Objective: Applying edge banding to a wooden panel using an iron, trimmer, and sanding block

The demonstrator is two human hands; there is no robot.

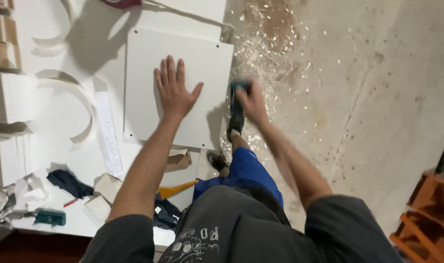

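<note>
My left hand lies flat with fingers spread on a white rectangular board that rests on a white worktable. My right hand grips a teal and black hand tool against the board's right edge; the hand and tool are blurred. The board has small holes near its corners.
Curved white offcuts and a long white strip lie left of the board. A dark cloth, a small teal block and cardboard scraps sit near the table's front. Wood shavings cover the concrete floor. An orange wooden frame stands at the right.
</note>
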